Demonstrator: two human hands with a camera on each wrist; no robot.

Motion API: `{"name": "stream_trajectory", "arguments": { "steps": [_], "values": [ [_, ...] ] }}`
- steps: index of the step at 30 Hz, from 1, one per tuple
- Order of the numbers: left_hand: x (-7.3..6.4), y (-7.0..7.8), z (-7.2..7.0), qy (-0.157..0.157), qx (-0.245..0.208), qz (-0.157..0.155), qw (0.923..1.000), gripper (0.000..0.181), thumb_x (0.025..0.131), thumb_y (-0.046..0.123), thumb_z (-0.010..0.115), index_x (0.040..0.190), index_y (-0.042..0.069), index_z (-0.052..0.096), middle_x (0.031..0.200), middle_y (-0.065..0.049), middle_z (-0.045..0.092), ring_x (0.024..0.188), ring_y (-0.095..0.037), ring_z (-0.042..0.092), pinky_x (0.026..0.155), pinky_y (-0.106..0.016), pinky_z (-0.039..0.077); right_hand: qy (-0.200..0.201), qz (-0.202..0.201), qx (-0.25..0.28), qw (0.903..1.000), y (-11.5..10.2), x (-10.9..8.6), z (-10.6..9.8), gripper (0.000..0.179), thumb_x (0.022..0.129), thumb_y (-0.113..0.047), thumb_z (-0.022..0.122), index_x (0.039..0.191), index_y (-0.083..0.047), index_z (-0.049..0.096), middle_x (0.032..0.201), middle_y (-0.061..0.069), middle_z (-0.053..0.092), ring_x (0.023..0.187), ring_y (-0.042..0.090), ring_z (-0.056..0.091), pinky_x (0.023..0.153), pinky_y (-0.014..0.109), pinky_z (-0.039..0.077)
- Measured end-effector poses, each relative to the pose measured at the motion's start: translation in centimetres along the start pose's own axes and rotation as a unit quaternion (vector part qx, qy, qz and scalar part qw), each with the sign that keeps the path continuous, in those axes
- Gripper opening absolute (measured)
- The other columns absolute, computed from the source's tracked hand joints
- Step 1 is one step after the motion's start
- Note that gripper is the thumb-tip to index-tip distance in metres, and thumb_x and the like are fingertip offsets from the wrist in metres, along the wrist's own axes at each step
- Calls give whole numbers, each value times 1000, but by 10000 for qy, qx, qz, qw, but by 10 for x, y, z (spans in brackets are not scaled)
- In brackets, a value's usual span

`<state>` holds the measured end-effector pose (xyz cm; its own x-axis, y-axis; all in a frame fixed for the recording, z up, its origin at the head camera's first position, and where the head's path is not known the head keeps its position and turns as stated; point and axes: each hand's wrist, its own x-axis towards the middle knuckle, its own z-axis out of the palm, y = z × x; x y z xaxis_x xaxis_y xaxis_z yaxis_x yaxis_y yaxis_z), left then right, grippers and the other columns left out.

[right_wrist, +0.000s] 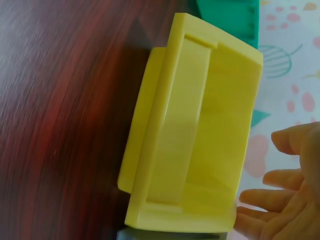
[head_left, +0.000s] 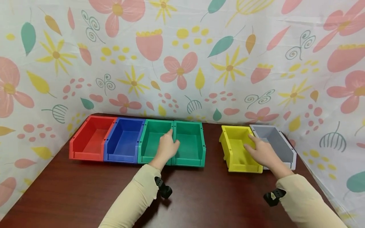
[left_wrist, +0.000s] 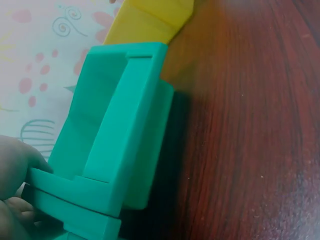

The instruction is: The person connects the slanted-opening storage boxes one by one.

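Note:
My left hand (head_left: pixel 166 146) is over the side walls where two green bins meet, the left green bin (head_left: pixel 152 144) and the right green bin (head_left: pixel 189 142). In the left wrist view its thumb (left_wrist: pixel 22 157) reaches inside the right green bin while the fingers lie on the wall's other side, pinching it. My right hand (head_left: pixel 262 152) is spread above the side wall between a yellow bin (head_left: pixel 238 139) and a grey bin (head_left: pixel 280 144). Its thumb and fingers stand apart, fingertips right at the yellow rim in the right wrist view.
A red bin (head_left: pixel 88 137) and a blue bin (head_left: pixel 124 141) stand in a row left of the green ones. A gap separates the green pair from the yellow bin on the dark wooden table (head_left: pixel 214 196). Floral cloth (head_left: pixel 182 41) hangs behind and at both sides.

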<state>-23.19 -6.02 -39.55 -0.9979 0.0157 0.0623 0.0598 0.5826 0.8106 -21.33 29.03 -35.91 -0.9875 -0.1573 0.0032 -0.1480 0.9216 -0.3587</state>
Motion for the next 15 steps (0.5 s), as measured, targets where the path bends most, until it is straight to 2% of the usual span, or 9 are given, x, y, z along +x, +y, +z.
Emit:
{"name": "stream_trajectory", "arguments": {
  "steps": [1, 3, 4, 6, 8, 9, 12, 15],
  "values": [
    [1, -1, -1, 1, -58, 22, 10000, 59, 93, 14, 52, 146, -1, 32, 110, -24, 60, 37, -22, 39, 44, -31, 41, 45, -12, 43, 10000, -3, 1, 0, 65, 98, -34, 46, 144, 9, 30, 135, 37, 42, 77, 42, 59, 74, 47, 47],
    [2, -3, -3, 21, -117, 68, 9999, 58, 93, 14, 52, 146, 0, 32, 84, -19, 59, 34, -14, 31, 40, -26, 35, 177, -16, 169, 9997, -9, 3, 1, 64, 97, -33, 48, 143, 9, 32, 131, 37, 46, 70, 38, 58, 68, 42, 45],
    [3, -4, -3, 41, -141, 92, 9998, 58, 93, 14, 52, 146, 0, 32, 77, -16, 59, 33, -13, 29, 39, -24, 33, 205, 19, 279, 9994, -10, 4, 2, 65, 97, -34, 49, 143, 8, 32, 131, 37, 47, 71, 39, 58, 69, 43, 47],
    [5, -6, -5, 67, -187, 97, 9998, 58, 93, 15, 53, 146, 2, 33, 60, -10, 53, 33, -11, 28, 38, -24, 32, 280, 88, 497, 9983, -12, 6, 3, 67, 97, -35, 50, 144, 8, 30, 133, 38, 44, 92, 47, 59, 76, 50, 50],
    [6, -8, -6, 95, -232, 83, 9997, 58, 93, 16, 55, 146, 3, 34, 51, -6, 48, 33, -12, 28, 38, -23, 32, 361, 172, 669, 9970, -11, 8, 7, 69, 97, -36, 50, 144, 9, 27, 135, 38, 41, 117, 51, 47, 88, 58, 46],
    [6, -8, -7, 106, -268, 75, 9996, 58, 92, 17, 55, 146, 4, 35, 48, -5, 47, 33, -12, 28, 38, -23, 31, 369, 226, 760, 9962, -9, 8, 10, 70, 97, -35, 49, 145, 10, 25, 138, 38, 38, 121, 52, 42, 93, 60, 42],
    [6, -11, -7, 108, -294, 19, 9995, 59, 92, 20, 57, 145, 6, 37, 49, -2, 46, 33, -12, 29, 39, -23, 32, 374, 405, 904, 9944, -3, 10, 19, 70, 98, -32, 47, 145, 12, 20, 141, 39, 33, 124, 51, 40, 97, 60, 39],
    [5, -13, -6, 103, -286, -66, 9995, 59, 92, 22, 58, 145, 8, 38, 49, -2, 46, 34, -11, 28, 39, -23, 32, 413, 630, 1076, 9913, 0, 10, 28, 64, 98, -23, 47, 143, 15, 23, 137, 39, 38, 113, 47, 52, 90, 54, 46]
  ]
}}
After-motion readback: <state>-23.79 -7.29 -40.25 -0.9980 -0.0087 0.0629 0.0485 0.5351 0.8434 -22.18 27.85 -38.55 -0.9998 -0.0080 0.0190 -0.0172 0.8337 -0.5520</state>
